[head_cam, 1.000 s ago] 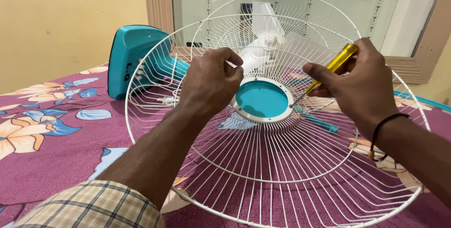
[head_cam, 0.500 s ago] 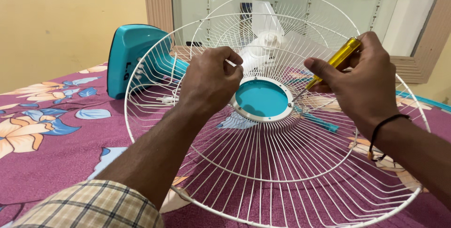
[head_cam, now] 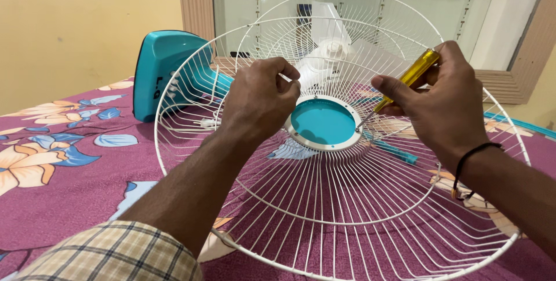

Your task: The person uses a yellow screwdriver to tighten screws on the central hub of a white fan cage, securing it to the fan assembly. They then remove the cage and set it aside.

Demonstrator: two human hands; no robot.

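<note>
head view: fan grille (head_cam: 324, 211) is lying tilted over the floral bedsheet (head_cam: 63, 177).
left hand (head_cam: 260, 98): is pinching wires beside the teal hub (head_cam: 322, 121).
right hand (head_cam: 443, 98): is gripping a yellow screwdriver (head_cam: 405, 81), tip at the hub rim.
handling: probably light, springy; the rim or hub ring is looking safest to hold.

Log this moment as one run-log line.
left hand: grips white fan grille wires beside teal hub | right hand: holds yellow screwdriver, tip at hub rim | surface: floral cloth

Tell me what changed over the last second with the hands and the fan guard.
Very little. The right hand tilted the yellow screwdriver slightly, its tip staying at the teal hub ring. The left hand kept gripping the white fan guard, which stayed put.
</note>
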